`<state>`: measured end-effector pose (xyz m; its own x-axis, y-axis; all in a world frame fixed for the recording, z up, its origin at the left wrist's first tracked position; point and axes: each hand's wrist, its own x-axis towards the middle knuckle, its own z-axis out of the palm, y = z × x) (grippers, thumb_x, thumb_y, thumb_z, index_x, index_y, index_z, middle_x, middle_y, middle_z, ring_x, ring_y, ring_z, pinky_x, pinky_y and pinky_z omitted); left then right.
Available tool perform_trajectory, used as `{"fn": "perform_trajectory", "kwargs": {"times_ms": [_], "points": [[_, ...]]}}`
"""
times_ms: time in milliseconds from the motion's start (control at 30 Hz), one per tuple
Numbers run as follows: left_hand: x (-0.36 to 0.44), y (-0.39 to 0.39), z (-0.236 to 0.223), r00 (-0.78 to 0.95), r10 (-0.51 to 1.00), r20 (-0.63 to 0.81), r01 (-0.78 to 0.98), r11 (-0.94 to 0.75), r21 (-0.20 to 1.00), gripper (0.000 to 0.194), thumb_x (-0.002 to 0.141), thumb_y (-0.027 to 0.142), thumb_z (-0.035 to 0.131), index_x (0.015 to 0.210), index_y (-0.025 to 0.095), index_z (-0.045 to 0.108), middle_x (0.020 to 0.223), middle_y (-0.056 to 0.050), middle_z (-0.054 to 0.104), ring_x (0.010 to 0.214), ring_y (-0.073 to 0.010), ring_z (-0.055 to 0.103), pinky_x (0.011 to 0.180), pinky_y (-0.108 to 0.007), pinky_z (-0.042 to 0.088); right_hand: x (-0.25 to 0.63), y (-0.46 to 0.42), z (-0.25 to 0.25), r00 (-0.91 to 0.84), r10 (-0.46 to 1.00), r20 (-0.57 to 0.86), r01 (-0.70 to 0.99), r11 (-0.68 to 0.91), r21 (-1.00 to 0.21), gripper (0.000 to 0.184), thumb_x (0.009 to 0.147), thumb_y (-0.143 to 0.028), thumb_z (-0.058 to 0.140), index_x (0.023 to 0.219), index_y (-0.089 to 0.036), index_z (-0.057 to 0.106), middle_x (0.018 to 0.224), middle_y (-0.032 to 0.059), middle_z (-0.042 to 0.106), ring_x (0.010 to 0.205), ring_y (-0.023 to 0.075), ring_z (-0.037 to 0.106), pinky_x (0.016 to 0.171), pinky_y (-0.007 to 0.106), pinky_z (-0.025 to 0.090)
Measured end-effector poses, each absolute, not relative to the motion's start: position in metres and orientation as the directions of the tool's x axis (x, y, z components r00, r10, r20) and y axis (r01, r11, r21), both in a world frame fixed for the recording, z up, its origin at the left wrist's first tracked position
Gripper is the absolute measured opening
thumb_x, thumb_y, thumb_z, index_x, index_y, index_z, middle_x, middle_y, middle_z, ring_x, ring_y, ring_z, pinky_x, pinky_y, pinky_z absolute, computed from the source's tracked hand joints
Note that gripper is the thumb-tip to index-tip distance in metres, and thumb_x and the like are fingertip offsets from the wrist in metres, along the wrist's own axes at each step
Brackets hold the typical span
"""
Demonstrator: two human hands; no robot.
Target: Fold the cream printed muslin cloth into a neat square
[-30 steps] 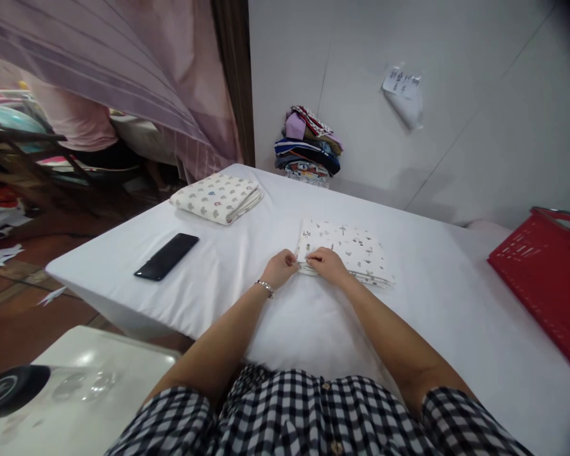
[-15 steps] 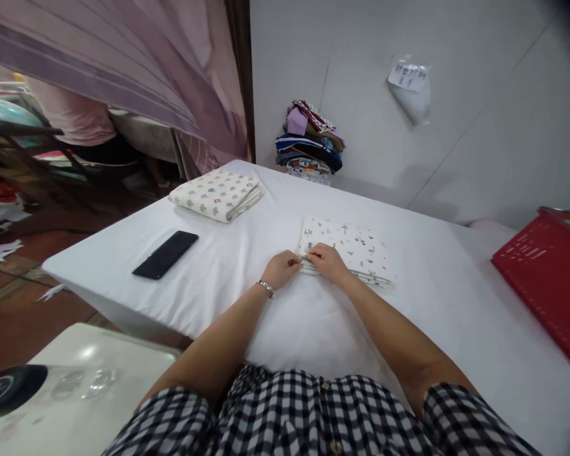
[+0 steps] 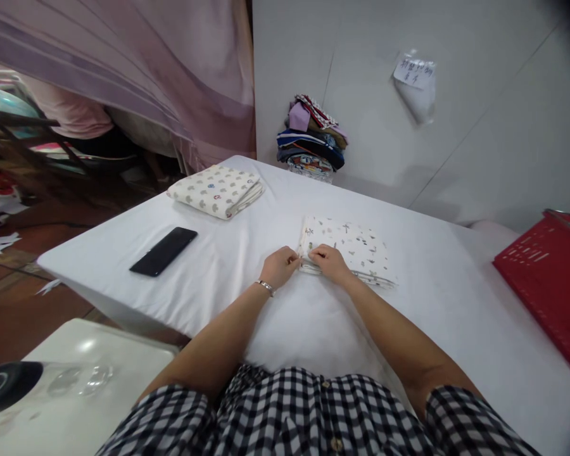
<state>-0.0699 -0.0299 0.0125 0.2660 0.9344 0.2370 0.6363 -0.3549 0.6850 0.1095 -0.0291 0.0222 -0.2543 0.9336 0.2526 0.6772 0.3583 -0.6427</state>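
Note:
A folded white cloth with small printed motifs lies flat in front of me. My left hand, with a bracelet at the wrist, pinches the cloth's near left corner between thumb and fingers. Just right of it, my right hand has its fingers closed at the cloth's near edge, resting on the fabric. The fingertips are small in view, so how much cloth each pinch takes in is hard to see. Farther left lies a second folded cloth, cream with grey mushroom-like prints, apart from both hands.
A black phone lies on the white-covered table. At right stands a red plastic basket. Behind the table is a stack of folded clothes. A white stool with a clear dark-lidded container is at lower left. A person sits beyond the curtain.
The view has shifted slightly. My right fingertips have moved a little away from the left ones along the cloth's edge; the folded cloth stays in place.

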Motion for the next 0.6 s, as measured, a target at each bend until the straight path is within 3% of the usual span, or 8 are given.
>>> {"fn": "perform_trajectory", "kwargs": {"times_ms": [233,600], "points": [[-0.063,-0.033,0.01,0.234,0.963,0.134,0.683,-0.261,0.682,0.024,0.069,0.045,0.062,0.066,0.022,0.063,0.079,0.0,0.06,0.071,-0.0131,0.054,0.06,-0.025,0.037,0.11,-0.027,0.019,-0.232,0.932,0.278,0.679,0.36,-0.64,0.021,0.082,-0.026,0.048,0.065,-0.019,0.058,0.071,-0.0005,0.055,0.07,0.0127,0.051,0.066,0.024,0.037],[-0.056,-0.037,0.009,0.293,0.936,0.193,0.705,-0.348,0.618,0.016,0.071,0.035,0.063,0.081,0.023,0.06,0.085,-0.001,0.057,0.08,-0.0151,0.055,0.064,-0.025,0.039,0.11,-0.03,0.02,-0.198,0.926,0.321,0.671,0.367,-0.644,0.022,0.084,-0.028,0.045,0.066,-0.02,0.056,0.07,-0.0008,0.054,0.071,0.0128,0.051,0.066,0.024,0.037]]}}
